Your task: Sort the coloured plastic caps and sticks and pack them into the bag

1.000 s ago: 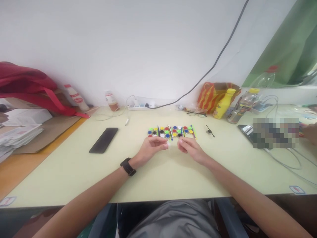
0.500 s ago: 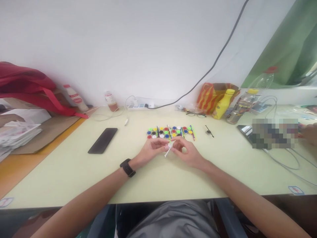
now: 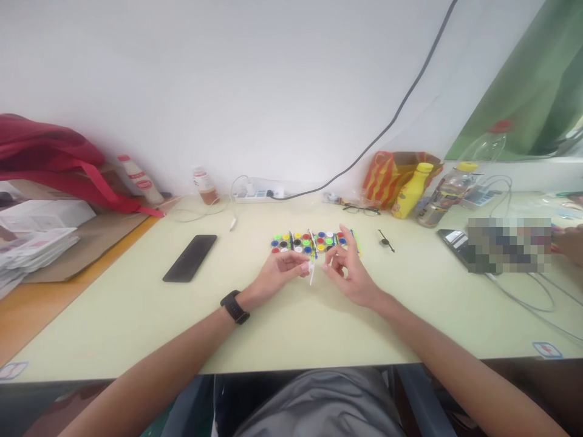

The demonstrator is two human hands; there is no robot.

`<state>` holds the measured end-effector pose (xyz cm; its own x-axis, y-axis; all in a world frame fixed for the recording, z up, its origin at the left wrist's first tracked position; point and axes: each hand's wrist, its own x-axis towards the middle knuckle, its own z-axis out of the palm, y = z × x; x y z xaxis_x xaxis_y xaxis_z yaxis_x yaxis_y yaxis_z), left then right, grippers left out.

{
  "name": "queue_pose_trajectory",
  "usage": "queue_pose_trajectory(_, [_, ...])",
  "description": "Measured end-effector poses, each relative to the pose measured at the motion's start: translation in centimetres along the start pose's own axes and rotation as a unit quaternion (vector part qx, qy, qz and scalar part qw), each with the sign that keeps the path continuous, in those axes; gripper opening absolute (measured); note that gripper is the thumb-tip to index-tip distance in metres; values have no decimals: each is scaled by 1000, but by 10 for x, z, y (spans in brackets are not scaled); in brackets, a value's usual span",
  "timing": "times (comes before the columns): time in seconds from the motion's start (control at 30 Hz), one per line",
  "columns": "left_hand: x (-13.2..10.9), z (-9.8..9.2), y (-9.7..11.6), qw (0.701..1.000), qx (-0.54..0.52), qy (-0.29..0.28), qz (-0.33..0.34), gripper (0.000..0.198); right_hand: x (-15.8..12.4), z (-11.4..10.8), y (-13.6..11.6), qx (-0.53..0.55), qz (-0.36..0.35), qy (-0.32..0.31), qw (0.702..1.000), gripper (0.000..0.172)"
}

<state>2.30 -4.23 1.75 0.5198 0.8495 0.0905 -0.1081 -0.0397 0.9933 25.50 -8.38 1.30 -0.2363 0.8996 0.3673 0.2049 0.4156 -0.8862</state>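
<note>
Between the thumb and fingertips of my left hand [image 3: 286, 271] is a thin white plastic stick piece [image 3: 311, 274], its lower end pointing down toward the tabletop. My right hand [image 3: 353, 276] is just to the right, apart from the piece, with the index finger raised and the other fingers loosely bent; nothing shows in it. Past both hands lie rows of small coloured round discs [image 3: 298, 243] in red, blue, yellow, green, white and black, with thin coloured strips among them. My hands hide part of the nearest row. A thin black stick piece with a round middle [image 3: 385, 241] lies apart on the right.
Left of my hands lies a black phone [image 3: 190, 258]. At the back are a drink bottle [image 3: 206, 186], a power strip [image 3: 257, 192], glasses [image 3: 361, 209], a yellow bottle [image 3: 412, 191] and a striped bag [image 3: 381, 176]. Another person's hand [image 3: 569, 246] is at far right.
My right hand has let go of the white stick piece and moved slightly right, its index finger lifting. The piece now hangs more upright in my left hand, which stays in place.
</note>
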Motion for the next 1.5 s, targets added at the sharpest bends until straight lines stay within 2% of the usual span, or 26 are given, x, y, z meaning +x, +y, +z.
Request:
queue_pose_trajectory(0.03, [0,0,-1,1000,-2,0,0,34,1,-1,-1,-1,10,-33,999,35])
queue_pose_trajectory(0.07, [0,-1,-1,1000,-4,1,0,33,2,-3,-2,0,16,-68,998,36])
queue_pose_trajectory(0.13, [1,-2,-3,1000,-6,2,2,33,5,-6,-3,11,17,-109,994,58])
queue_pose_trajectory(0.2, [1,-2,-3,1000,-6,5,3,33,6,-7,-4,30,18,-91,995,61])
queue_pose_trajectory(0.33, [0,-1,-2,1000,-2,6,-2,33,8,-5,-5,72,45,-31,996,41])
queue_pose_trajectory(0.5, [-2,1,2,1000,2,-18,-3,31,5,1,-5,70,32,-44,996,30])
queue_pose_trajectory(0.77, [-2,2,-2,999,-2,-35,-5,31,2,6,2,36,21,-48,998,32])
queue_pose_trajectory(0.9, [-1,1,-1,1000,3,-20,-3,34,2,2,0,45,18,-33,998,47])
queue_pose_trajectory(0.97, [-1,1,0,1000,6,-11,-6,35,4,-2,-3,54,25,-18,998,40])
queue_pose_trajectory(1.0, [-1,1,0,1000,7,-7,-8,35,4,-5,-4,61,26,-32,997,32])
queue_pose_trajectory(1.03, [-1,1,0,1000,7,-2,-11,35,5,-8,-5,71,24,-64,995,32])
queue_pose_trajectory(1.1, [-1,1,-1,1000,8,4,-16,35,6,-12,-8,89,13,-152,984,53])
queue_pose_trajectory(1.17, [-1,0,-1,1000,10,7,-17,35,6,-14,-10,89,7,-199,976,62])
queue_pose_trajectory(1.2, [0,0,-1,1000,13,9,-16,36,6,-13,-10,80,9,-186,979,60])
queue_pose_trajectory(1.33, [0,0,-1,1000,12,6,-8,36,5,-4,-7,56,33,-63,996,34])
queue_pose_trajectory(1.4, [-1,1,-1,1000,7,-3,-3,35,5,0,-5,49,35,-39,997,35])
queue_pose_trajectory(1.5, [-1,2,0,1000,2,-20,0,33,4,3,-3,18,23,-47,998,43])
